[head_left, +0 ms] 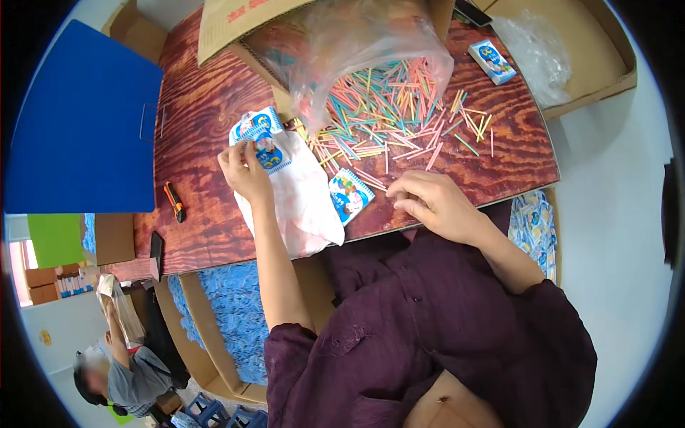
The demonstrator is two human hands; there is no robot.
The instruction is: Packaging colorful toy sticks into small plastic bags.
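I see my left hand (247, 177) pinching a packet (271, 155) at ten, right hand (441, 205) narrowly curled, hold unclear; a careless sweep could scatter sticks (398, 96) near twelve.

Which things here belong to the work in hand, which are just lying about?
Likely in the work:
- packet in the left hand
- colored sticks near the right hand
- white bag or cloth beneath the packet

Apparently lying about:
- orange cutter
- clear plastic in the carton at right
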